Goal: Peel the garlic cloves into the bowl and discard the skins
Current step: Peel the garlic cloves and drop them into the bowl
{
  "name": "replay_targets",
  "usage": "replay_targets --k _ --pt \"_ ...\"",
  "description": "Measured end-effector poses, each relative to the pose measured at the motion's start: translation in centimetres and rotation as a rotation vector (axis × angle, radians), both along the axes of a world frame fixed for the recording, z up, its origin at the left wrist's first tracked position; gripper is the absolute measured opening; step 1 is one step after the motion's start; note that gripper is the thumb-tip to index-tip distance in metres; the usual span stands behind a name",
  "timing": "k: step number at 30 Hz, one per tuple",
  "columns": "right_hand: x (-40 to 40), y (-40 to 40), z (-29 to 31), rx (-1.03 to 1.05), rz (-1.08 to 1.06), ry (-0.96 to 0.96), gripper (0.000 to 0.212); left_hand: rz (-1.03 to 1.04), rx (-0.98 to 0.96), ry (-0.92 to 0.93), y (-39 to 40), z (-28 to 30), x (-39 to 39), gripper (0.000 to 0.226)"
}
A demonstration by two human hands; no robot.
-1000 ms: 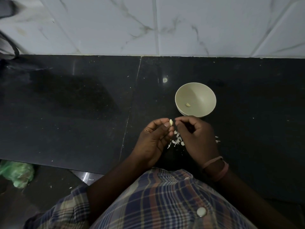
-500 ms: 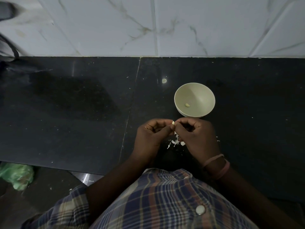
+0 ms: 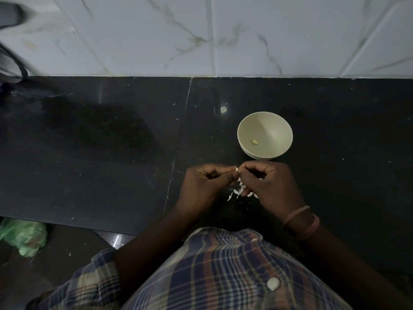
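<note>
A pale garlic clove (image 3: 237,169) is pinched between the fingertips of my left hand (image 3: 203,186) and my right hand (image 3: 271,185), just above the black counter. Only its tip shows. Both hands meet in front of a small cream bowl (image 3: 279,128), which holds one peeled clove (image 3: 255,142). Under my hands lies a little heap of white garlic skins (image 3: 238,191), partly hidden by my right hand.
The black stone counter (image 3: 111,153) runs back to a white marbled tile wall (image 3: 223,36). A green plastic bag (image 3: 24,238) lies on the floor at the lower left. A dark object and cable (image 3: 13,41) sit at the far left.
My hands have drawn closer together and the clove is now more covered by my fingertips. The bowl and the skins have stayed where they were.
</note>
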State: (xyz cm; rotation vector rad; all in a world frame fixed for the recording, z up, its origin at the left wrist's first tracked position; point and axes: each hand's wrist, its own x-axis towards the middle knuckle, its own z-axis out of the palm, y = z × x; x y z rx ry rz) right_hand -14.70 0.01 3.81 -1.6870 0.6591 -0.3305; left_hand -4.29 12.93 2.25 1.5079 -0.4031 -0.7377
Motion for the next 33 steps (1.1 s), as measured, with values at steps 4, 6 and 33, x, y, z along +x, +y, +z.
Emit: replay_targets --k 4,6,33 --pt "0.2 0.3 -0.1 0.028 -0.009 0.013 0.013 -0.027 -0.019 -0.039 0.2 -0.1 0.0 0.011" --pt "0.3 0.3 -0.1 0.057 -0.023 0.023 0.012 -0.037 -0.022 -0.01 0.2 0.0 -0.1 0.01" --pt "-0.2 -1.1 -5.1 -0.13 -0.189 0.245 0.027 0.199 -0.09 0.738 -4.4 -1.9 0.5 0.009"
